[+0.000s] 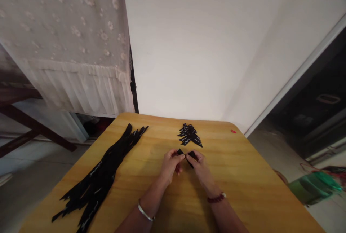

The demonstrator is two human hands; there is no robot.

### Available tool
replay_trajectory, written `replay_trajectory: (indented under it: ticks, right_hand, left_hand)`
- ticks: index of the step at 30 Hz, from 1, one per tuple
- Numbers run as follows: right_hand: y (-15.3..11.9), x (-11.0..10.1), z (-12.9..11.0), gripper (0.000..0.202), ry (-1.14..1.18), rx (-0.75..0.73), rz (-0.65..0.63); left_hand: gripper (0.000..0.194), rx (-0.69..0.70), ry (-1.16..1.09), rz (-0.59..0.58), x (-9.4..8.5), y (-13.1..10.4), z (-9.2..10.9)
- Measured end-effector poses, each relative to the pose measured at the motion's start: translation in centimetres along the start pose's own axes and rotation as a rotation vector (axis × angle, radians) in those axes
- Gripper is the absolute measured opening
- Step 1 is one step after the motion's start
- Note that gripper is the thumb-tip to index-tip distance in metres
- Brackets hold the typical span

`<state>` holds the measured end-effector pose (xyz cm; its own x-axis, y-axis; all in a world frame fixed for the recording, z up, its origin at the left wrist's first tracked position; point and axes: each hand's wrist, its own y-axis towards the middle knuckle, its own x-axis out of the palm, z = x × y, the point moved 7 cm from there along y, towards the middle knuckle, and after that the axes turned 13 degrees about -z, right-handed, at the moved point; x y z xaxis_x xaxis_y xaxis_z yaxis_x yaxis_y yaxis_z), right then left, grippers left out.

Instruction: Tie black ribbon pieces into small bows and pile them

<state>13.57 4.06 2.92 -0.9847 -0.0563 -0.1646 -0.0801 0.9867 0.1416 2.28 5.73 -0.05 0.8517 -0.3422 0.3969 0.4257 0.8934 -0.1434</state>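
Observation:
A short black ribbon (191,154) is pinched between my two hands over the middle of the table. My left hand (172,163) grips one end between thumb and fingers. At the other end, my right hand (198,163) holds it the same way, and the two thumbs nearly meet. Just beyond my hands lies a small pile of black ribbon pieces (189,134) with white lettering, some crossed over each other. To the left stretches a long bundle of black ribbon strips (105,170), also with white lettering.
The wooden table (238,182) has rounded far corners and meets a white wall panel (189,45). A small red scrap (233,131) lies near its far right corner. A lace curtain (81,38) hangs at left. A green container (310,188) stands on the floor at right.

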Motion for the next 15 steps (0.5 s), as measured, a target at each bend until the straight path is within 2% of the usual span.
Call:
replay_trajectory:
  ticks: [6, 13, 15]
  right_hand:
    - [0.1, 0.7, 0.0, 0.021, -0.018, 0.003, -0.077]
    - [0.0, -0.2, 0.9, 0.023, 0.164, 0.041, 0.023]
    - [-0.1, -0.4, 1.0, 0.024, 0.211, 0.052, 0.059]
  left_hand:
    - [0.027, 0.07, 0.023, 0.085, -0.9, 0.1, 0.4]
    - [0.03, 0.112, -0.109, 0.139, -1.6, 0.1, 0.7]
    - [0.03, 0.128, -0.153, 0.123, -1.6, 0.1, 0.9]
